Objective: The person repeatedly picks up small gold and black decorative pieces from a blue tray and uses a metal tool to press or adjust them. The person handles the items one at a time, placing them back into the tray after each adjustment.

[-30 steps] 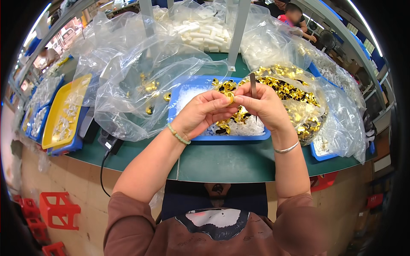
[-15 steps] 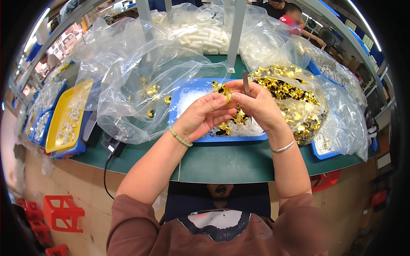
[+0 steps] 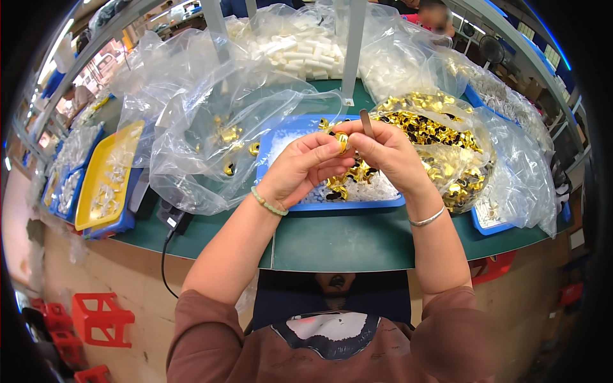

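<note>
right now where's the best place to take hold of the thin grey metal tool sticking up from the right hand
Grip the thin grey metal tool on its bare upper shaft, coming from above. It stands nearly upright, and its lower part is wrapped by the right hand, so only the top is free. The left hand pinches a small gold ring-shaped part right beside it.

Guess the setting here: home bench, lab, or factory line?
Most likely a small-parts assembly station in a factory. Clear bags hold bulk gold-coloured parts and white plastic pieces, sorting trays sit on a green workbench, and the left hand and right hand fit one gold piece.
</note>
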{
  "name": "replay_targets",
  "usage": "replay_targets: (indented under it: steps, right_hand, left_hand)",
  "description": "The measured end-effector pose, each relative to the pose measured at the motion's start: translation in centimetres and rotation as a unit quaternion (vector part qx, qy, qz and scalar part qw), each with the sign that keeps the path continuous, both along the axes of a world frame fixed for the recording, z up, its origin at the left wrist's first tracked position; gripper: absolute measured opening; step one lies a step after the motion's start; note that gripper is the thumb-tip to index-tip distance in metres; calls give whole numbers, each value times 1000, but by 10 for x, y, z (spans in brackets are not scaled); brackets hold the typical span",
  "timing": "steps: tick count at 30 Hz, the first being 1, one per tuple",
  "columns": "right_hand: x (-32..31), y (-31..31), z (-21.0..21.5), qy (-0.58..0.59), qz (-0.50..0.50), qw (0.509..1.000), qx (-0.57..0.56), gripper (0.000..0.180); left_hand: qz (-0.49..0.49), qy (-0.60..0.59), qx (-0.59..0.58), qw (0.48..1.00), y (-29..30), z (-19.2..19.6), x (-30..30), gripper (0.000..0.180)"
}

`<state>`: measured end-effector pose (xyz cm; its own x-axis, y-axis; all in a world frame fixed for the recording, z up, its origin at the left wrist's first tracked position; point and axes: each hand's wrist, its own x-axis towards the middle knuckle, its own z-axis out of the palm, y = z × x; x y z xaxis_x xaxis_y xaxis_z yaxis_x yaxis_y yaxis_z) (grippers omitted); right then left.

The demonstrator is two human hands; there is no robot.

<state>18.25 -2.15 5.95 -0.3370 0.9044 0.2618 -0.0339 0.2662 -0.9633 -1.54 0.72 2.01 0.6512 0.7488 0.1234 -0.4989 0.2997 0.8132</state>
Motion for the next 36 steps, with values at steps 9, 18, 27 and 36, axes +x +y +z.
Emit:
replay_targets:
  steps: [9,18,27,36]
  right_hand:
    - [-2,2,-5,23,11,998,62,25]
    - [-1,4,-10,-75,-37,985,151,25]
    - [2,6,-8,-64,-28,987,146,33]
    - [-6,-2,-11,-152,-130,933,300,31]
  left_hand:
    - [-20,-19,-10,1000,-4,4,-2,13]
    - [46,37,58,997,-1,7,-6,11]
    - [110,34,115,987,-5,6,0,15]
    - [198,29,230,952,-8,7,3,17]
